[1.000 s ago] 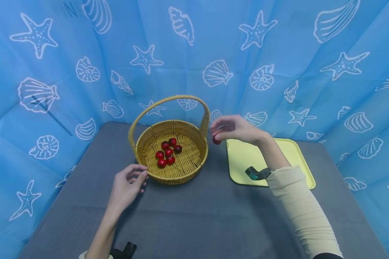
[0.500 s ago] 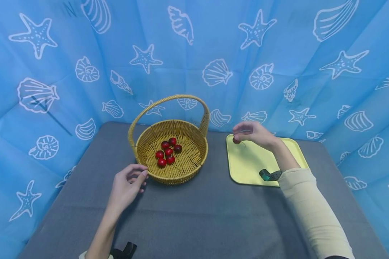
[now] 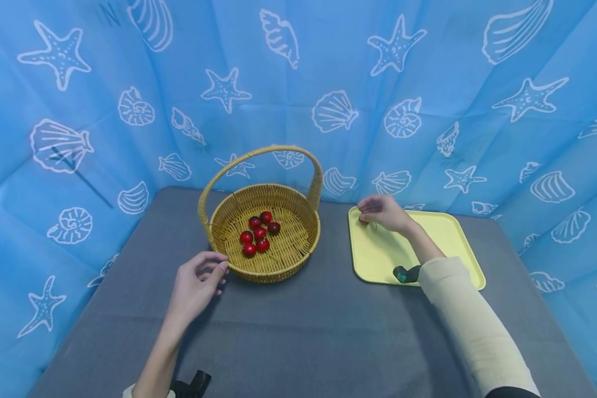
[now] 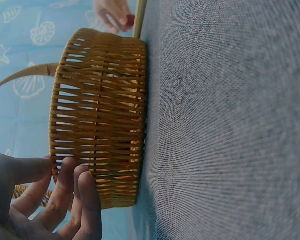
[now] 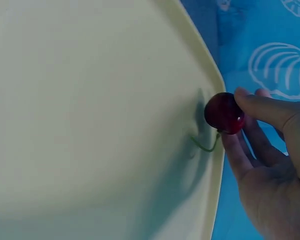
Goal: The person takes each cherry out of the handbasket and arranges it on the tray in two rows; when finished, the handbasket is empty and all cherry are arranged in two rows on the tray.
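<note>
A dark red cherry (image 5: 224, 113) with a green stem is pinched between the thumb and fingers of my right hand (image 3: 385, 213), low over the far left corner of the yellow tray (image 3: 433, 232). In the head view the fingers mostly cover it. My left hand (image 3: 197, 279) pinches the near left rim of the wicker basket (image 3: 298, 265), thumb on one side and fingers on the other, as the left wrist view also shows. Several red cherries (image 3: 260, 233) lie in a cluster on the basket's bottom, toward its left side.
The basket's tall arched handle (image 3: 273, 148) rises above it. A grey cloth (image 3: 298, 337) covers the table. A blue curtain (image 3: 288, 83) with white shells and starfish hangs behind and at both sides.
My right hand has carried the cherry rightward from beside the basket to over the tray, then lowered it. The left hand and the basket have stayed in place.
</note>
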Action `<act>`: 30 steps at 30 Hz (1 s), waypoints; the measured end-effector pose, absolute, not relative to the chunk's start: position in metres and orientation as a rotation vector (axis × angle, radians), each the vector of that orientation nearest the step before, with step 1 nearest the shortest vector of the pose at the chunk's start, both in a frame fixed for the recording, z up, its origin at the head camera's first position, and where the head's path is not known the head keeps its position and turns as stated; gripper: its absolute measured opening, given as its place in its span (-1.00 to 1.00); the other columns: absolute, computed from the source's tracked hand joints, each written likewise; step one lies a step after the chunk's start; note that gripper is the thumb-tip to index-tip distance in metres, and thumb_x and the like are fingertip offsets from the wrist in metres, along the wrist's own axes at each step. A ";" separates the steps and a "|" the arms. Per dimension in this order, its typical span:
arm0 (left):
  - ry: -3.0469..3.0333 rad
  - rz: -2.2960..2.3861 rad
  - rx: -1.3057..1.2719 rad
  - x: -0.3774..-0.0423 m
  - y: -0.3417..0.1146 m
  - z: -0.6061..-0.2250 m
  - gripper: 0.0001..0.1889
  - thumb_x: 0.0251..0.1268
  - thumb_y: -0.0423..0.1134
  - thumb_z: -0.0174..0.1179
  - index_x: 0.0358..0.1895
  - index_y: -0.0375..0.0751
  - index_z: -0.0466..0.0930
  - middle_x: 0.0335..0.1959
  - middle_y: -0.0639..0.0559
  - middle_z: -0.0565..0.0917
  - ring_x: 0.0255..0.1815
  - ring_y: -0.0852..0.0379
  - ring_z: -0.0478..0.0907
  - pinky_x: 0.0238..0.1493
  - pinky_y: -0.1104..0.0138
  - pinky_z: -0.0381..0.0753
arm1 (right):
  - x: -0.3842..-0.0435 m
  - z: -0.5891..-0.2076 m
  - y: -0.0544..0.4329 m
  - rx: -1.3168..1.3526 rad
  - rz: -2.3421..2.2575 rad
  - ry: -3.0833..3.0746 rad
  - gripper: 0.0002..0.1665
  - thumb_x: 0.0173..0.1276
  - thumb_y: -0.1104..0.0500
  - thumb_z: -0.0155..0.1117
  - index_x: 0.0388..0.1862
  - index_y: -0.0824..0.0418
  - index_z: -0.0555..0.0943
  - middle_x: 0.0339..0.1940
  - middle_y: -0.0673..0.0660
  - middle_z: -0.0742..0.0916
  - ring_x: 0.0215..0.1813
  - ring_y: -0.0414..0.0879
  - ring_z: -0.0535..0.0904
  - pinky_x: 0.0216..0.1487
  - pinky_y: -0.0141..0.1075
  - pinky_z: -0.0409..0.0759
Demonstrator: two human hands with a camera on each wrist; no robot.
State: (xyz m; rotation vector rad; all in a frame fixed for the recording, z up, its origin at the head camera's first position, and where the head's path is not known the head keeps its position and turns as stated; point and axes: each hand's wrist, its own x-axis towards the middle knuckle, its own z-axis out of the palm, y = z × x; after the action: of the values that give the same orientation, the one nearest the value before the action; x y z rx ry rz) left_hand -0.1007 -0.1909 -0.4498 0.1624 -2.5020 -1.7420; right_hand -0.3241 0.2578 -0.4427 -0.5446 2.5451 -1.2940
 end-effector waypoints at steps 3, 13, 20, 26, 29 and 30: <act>-2.505 -1.747 0.168 -0.101 -0.191 -0.449 -0.77 0.61 -0.27 0.30 0.17 -0.27 0.68 -0.08 -0.38 0.81 -0.29 -0.04 0.80 -0.36 0.19 0.87 | -0.324 -0.447 0.258 -0.582 -1.265 2.584 -0.65 0.51 0.43 0.35 0.20 0.58 0.61 0.13 0.56 0.76 0.20 0.40 0.75 0.07 -0.61 0.67; -2.499 -1.758 0.162 -0.101 -0.191 -0.449 -0.77 0.59 -0.29 0.30 0.17 -0.29 0.68 -0.08 -0.38 0.80 -0.29 -0.05 0.80 -0.36 0.18 0.87 | -0.324 -0.447 0.262 -0.563 -1.104 2.695 -0.57 0.45 0.26 0.52 0.17 0.48 0.66 0.10 0.49 0.81 0.04 0.25 0.82 -0.18 -0.45 0.71; -2.499 -1.762 0.142 -0.102 -0.192 -0.450 -0.76 0.59 -0.28 0.31 0.17 -0.29 0.68 -0.08 -0.39 0.80 -0.29 -0.05 0.80 -0.37 0.21 0.87 | -0.325 -0.450 0.264 -0.531 -1.078 2.667 -0.55 0.42 0.30 0.53 0.20 0.49 0.66 0.18 0.52 0.76 0.08 0.34 0.80 -0.21 -0.46 0.76; -2.498 -1.770 0.143 -0.102 -0.192 -0.449 -0.76 0.59 -0.28 0.31 0.17 -0.29 0.68 -0.08 -0.39 0.80 -0.30 -0.04 0.80 -0.36 0.18 0.87 | -0.326 -0.450 0.266 -0.625 -1.098 2.688 -0.58 0.38 0.43 0.47 0.19 0.53 0.65 0.14 0.56 0.77 0.17 0.45 0.77 0.05 -0.36 0.80; -2.499 -1.768 0.143 -0.101 -0.192 -0.449 -0.76 0.59 -0.28 0.31 0.17 -0.28 0.68 -0.08 -0.39 0.80 -0.29 -0.04 0.80 -0.36 0.17 0.87 | -0.327 -0.450 0.266 -0.652 -1.108 2.687 -0.56 0.36 0.43 0.48 0.19 0.54 0.64 0.11 0.55 0.78 0.18 0.46 0.76 0.12 -0.25 0.83; -2.500 -1.766 0.143 -0.101 -0.192 -0.450 -0.76 0.59 -0.28 0.31 0.17 -0.28 0.68 -0.08 -0.39 0.80 -0.29 -0.05 0.80 -0.36 0.17 0.87 | -0.327 -0.450 0.265 -0.653 -1.108 2.687 -0.55 0.36 0.41 0.50 0.19 0.53 0.65 0.11 0.54 0.79 0.17 0.45 0.76 0.12 -0.25 0.83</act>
State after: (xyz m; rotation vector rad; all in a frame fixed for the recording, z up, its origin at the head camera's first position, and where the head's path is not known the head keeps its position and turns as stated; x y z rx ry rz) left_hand -0.1013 -0.1925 -0.4495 0.1428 -2.4999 -1.7659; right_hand -0.3269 0.2653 -0.4496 -0.6534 2.6868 -1.1075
